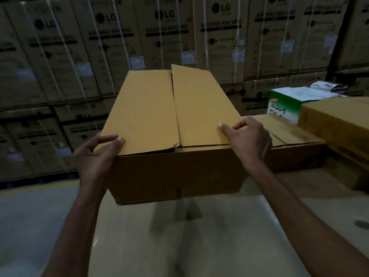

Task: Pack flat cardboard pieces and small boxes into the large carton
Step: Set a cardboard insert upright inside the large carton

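A large brown carton (175,172) is held up off the floor in the middle of the view, its two top flaps folded down with a seam between them. The right flap's far end stands slightly raised. My left hand (95,156) grips the carton's near left corner, thumb on the left flap. My right hand (249,138) grips the near right corner, thumb lying on the right flap and fingers curled over the edge. What is inside the carton is hidden.
A wall of stacked washing-machine cartons (79,56) fills the background. To the right lie a low flat carton (295,140), a brown box (335,120) on it, and a green-and-white box (285,104). Pale floor (179,246) spreads below, with a yellow line (36,188) at left.
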Demonstrator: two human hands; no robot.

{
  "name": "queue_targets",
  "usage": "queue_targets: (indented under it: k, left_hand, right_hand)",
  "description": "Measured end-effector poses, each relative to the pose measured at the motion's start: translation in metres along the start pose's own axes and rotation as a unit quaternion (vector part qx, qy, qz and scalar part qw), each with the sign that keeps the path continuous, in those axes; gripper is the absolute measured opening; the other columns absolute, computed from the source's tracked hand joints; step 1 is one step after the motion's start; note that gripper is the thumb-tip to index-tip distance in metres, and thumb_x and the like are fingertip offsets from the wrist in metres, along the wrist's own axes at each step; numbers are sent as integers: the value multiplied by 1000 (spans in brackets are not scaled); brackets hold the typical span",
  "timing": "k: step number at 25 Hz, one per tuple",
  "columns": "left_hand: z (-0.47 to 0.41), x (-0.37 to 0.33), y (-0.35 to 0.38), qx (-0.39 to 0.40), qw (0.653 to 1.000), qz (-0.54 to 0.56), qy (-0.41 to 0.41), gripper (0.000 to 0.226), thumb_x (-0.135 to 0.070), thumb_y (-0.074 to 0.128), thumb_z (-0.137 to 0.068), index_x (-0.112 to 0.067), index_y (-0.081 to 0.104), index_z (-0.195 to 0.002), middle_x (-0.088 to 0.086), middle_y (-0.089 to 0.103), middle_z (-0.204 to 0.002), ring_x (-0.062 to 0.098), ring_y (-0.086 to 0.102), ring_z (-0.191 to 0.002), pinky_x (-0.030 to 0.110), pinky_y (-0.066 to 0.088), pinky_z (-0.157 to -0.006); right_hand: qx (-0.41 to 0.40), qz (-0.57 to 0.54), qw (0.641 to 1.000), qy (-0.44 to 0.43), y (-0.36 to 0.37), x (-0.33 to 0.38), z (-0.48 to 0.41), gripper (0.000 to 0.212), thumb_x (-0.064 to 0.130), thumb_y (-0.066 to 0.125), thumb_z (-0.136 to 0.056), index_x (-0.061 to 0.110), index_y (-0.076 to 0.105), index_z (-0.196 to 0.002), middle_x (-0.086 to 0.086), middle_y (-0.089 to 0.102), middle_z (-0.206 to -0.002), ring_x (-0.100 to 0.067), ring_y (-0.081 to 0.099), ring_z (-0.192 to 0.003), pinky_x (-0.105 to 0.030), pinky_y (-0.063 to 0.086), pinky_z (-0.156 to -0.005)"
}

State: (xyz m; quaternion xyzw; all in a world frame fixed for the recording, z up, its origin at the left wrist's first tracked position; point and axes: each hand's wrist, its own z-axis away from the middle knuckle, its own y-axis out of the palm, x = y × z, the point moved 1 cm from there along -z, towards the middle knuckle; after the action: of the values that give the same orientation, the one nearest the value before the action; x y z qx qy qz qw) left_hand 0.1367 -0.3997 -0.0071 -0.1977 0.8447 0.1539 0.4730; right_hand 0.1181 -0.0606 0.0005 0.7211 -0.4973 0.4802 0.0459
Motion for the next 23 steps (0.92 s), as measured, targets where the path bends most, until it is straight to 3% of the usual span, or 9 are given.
queue_targets:
  k: [2, 5, 8, 10, 11, 14, 17, 20, 23]
  left_hand:
    - [-6, 21, -48, 4, 1000, -9, -15, 11, -26, 86, -79, -30, 78, -83, -1, 71, -122, 11, 66, -116, 29, 53, -79]
    - [-12, 49, -103, 26, 998, -26, -47, 15, -36, 88, -74, -31, 80, -85, -1, 68, -130, 17, 61, -125, 37, 53, -92]
    - [4, 78, -131, 25, 994, -36, -104, 9, -28, 86, -79, -28, 79, -84, 0, 68, -126, 15, 59, -125, 24, 48, -82]
    - [24, 101, -141, 23, 988, -40, -150, 8, -27, 84, -81, -24, 78, -86, -1, 72, -114, 20, 62, -119, 25, 49, -77]
    - [32, 112, -144, 29, 985, -42, -162, 9, -28, 84, -81, -25, 79, -86, 0, 72, -114, 22, 62, -119, 30, 52, -81]
    - [38, 126, -149, 66, 981, -77, -166, 12, -38, 83, -80, -33, 78, -89, 5, 68, -129, 23, 58, -125, 48, 51, -98]
    - [28, 119, -146, 108, 973, -141, -150, 12, -43, 76, -86, -35, 76, -95, -2, 69, -120, 23, 60, -119, 44, 53, -90]
    - [18, 108, -135, 174, 926, -323, -95, 31, -56, 62, -91, -37, 67, -115, 4, 61, -133, 28, 58, -119, 45, 52, -89]
    - [28, 84, -107, 259, 895, -362, 15, 44, -64, 51, -95, -37, 63, -129, -1, 46, -154, 24, 46, -136, 52, 42, -107]
  right_hand:
    - [14, -18, 1000, 11, 25, 13, 43, 38, 60, 79, -78, 25, 63, -80, 10, 62, -78, -12, 58, -76, -31, 38, -75]
    - [25, -22, 999, 36, 52, 22, 91, 44, 62, 80, -74, 25, 57, -71, 9, 62, -72, -15, 62, -72, -33, 47, -72]
    - [48, 6, 997, 62, 72, 17, 128, 47, 67, 78, -70, 25, 56, -71, 10, 62, -68, -16, 63, -69, -31, 46, -72]
    - [59, 16, 996, 66, 79, 10, 147, 48, 70, 76, -68, 27, 54, -72, 10, 62, -69, -17, 63, -68, -37, 54, -74]
    - [64, 20, 995, 71, 78, 6, 155, 48, 69, 76, -68, 27, 53, -73, 9, 62, -71, -19, 62, -70, -40, 55, -75]
    - [74, 73, 991, 82, 74, -6, 167, 43, 63, 77, -76, 26, 56, -82, 3, 66, -82, -25, 65, -82, -39, 52, -80]
    - [131, 145, 980, 49, 70, -9, 170, 43, 63, 62, -89, 25, 61, -108, -4, 69, -111, -30, 63, -106, -44, 46, -94]
    - [202, 212, 955, -55, 74, 4, 173, 54, 62, 47, -98, 25, 57, -136, -7, 49, -150, -30, 37, -142, -50, 29, -113]
    - [276, 162, 929, -188, 82, 35, 179, 61, 69, 42, -97, 30, 52, -143, -1, 39, -160, -23, 27, -149, -51, 23, -120]
